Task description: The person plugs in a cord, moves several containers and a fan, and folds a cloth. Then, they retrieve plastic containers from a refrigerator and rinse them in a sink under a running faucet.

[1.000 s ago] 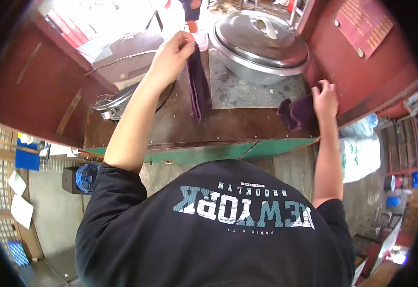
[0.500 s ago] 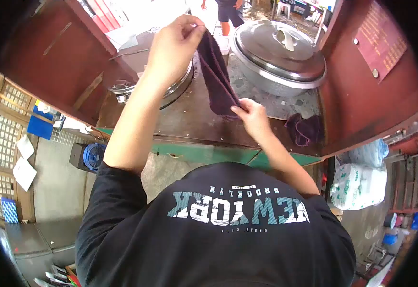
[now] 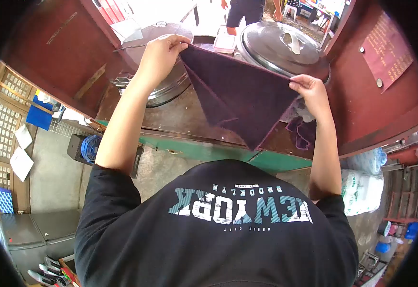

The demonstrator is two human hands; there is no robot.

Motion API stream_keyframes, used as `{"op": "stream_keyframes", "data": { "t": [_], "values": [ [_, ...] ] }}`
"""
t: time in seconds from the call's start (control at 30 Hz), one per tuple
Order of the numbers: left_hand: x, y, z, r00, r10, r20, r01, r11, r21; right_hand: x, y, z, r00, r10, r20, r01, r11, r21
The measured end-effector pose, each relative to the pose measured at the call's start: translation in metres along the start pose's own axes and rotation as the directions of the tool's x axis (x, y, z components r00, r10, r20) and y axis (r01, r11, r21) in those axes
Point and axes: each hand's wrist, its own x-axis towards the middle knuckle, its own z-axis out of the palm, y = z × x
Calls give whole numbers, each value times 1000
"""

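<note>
Wide swung the right hand (image 3: 313, 93), away from the left hand (image 3: 163, 56), and the purple cloth (image 3: 242, 95) opened out from its narrow hang! Beneath stretched the brown table (image 3: 182, 118), the big lidded pot (image 3: 278, 48) behind; between the hands, above the table, hung the cloth, by its look soft, light, floppy, hardly slippery or fragile. Upper corners seemed the best hold, and there both hands' fingers (image 3: 296, 86) were pinched on the edge.
</note>
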Motion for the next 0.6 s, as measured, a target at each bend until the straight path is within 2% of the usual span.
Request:
{"op": "stream_keyframes", "data": {
  "t": [0.17, 0.23, 0.27, 0.3, 0.33, 0.37, 0.4, 0.43, 0.47, 0.5, 0.53, 0.6],
  "values": [
    [6, -6, 4, 990, 21, -140, -16, 999, 36, 10, -21, -5, 991, -39, -127, 33, 998, -54],
    [-6, -17, 5, 994, 68, -91, -65, 997, 29, 0, -17, -2, 988, -98, -119, 86, 992, -97],
    [-14, -23, 7, 994, 90, -66, -89, 996, 24, -12, -14, 4, 994, -57, -95, 54, 998, -39],
    [-28, -24, 10, 1000, 20, 21, -19, 998, -56, -27, -10, 12, 998, -16, -68, 18, 1000, 18],
    [-43, -34, 15, 983, 165, 85, -163, 986, -26, -41, 1, 19, 999, 1, -32, -1, 1000, -15],
    [-61, -45, 25, 975, 174, 138, -154, 977, -147, -57, 7, 27, 997, 74, -7, -74, 995, -66],
    [-78, -56, 36, 957, 168, 236, -129, 977, -173, -72, 20, 33, 996, 75, 44, -67, 984, -166],
    [-97, -71, 49, 918, 234, 322, -180, 965, -190, -87, 38, 40, 993, 93, 77, -80, 984, -162],
    [-116, -75, 58, 881, 243, 406, -163, 961, -222, -101, 61, 45, 972, 194, 133, -171, 971, -167],
    [-137, -86, 73, 850, 250, 463, -75, 928, -364, -113, 65, 49, 949, 253, 190, -198, 942, -270],
    [-151, -78, 79, 850, 295, 437, -121, 916, -383, -126, 72, 55, 924, 315, 215, -265, 936, -230],
    [-177, -88, 100, 842, 257, 474, -55, 915, -399, -141, 88, 64, 896, 360, 260, -288, 916, -278]
  ]
}}
